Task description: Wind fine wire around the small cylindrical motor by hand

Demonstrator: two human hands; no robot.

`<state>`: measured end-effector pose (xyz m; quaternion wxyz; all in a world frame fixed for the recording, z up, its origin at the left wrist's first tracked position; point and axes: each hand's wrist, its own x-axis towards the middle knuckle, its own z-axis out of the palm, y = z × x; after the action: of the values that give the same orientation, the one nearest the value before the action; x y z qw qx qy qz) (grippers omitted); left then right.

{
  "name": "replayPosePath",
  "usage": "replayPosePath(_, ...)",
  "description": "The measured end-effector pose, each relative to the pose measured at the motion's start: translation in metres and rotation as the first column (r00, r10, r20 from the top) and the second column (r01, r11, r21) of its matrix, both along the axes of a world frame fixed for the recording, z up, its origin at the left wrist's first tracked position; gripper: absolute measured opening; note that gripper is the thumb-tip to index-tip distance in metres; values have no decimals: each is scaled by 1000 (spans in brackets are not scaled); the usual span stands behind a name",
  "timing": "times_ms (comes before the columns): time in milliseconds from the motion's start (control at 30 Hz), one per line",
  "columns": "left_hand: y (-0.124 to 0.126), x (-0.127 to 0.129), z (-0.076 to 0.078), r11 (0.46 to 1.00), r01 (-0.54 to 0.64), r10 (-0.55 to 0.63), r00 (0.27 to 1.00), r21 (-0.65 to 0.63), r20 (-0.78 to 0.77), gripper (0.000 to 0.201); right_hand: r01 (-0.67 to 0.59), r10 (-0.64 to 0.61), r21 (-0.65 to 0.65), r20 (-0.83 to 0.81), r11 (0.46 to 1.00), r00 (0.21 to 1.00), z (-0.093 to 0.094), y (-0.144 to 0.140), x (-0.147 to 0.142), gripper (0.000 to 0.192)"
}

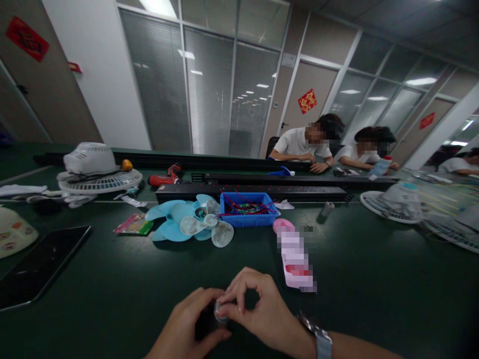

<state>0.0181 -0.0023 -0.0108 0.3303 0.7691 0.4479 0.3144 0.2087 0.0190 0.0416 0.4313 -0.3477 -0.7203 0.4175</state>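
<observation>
Two hands meet low over the dark green counter [374, 299], right in front of you. Your left hand [187, 326] curls around a small round part [220, 311] from below, and your right hand [258, 306] closes on its top edge with thumb and forefinger, so both are gripping the same piece; it is too small and dim to say what it is. A watch [318, 339] sits on your right wrist.

Just beyond your right hand lies a pink object [294, 254], partly blurred out. Farther ahead of both hands a blue tray [249, 219] holds tangled red wires, and beside it, ahead of your left hand, lie pale blue fan blades [175, 222] with clear ones overlapping them. A colourful packet [133, 224] lies near the blades. Well off to the left of your left hand rests a dark tablet [41, 262]. Far ahead on that side a white fan grille [99, 182] carries a white motor housing, and a red power tool [164, 177] lies near it. Across the counter, other people [303, 144] in white shirts lean on their arms.
</observation>
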Motion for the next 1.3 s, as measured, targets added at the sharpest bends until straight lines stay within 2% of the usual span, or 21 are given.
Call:
replayPosePath(233, 0, -2, -3, 1000, 16, -17, 1000, 16, 20, 45, 34, -32, 29, -61, 999, 998, -10, 1, -4, 41)
replayPosePath(433, -1, -1, 2, 1000, 8, -8, 1000, -29, 1, 43, 27, -30, -35, -86, 999, 996, -7, 0, -4, 38)
replayPosePath(567, -1, 0, 3, 999, 2, -3, 1000, -46, -15, 40, 26, -28, -45, -38, 999, 999, -6, 0, -3, 34)
replayPosePath(633, -1, 0, 3, 999, 4, -4, 1000, -42, -9, 42, 31, -32, -5, -18, 999, 999, -6, 0, -2, 32)
replayPosePath(767, -2, 0, 3, 1000, 4, -4, 1000, -26, 9, 41, 41, -50, 184, 44, 982, 998, -6, -1, 1, 29)
replayPosePath(833, -2, 0, 3, 1000, 6, -5, 1000, -20, 13, 40, 42, -59, 224, 70, 974, 996, -6, -1, 2, 28)
replayPosePath(1033, -1, 2, 4, 1000, -9, 9, 1000, -11, -5, 40, 15, -25, 195, 52, 981, 998, -7, -1, 2, 27)
replayPosePath(1300, -1, 2, 3, 999, -17, 17, 1000, 40, 1, 32, -93, 90, 134, 25, 987, 996, -2, -2, 2, 23)
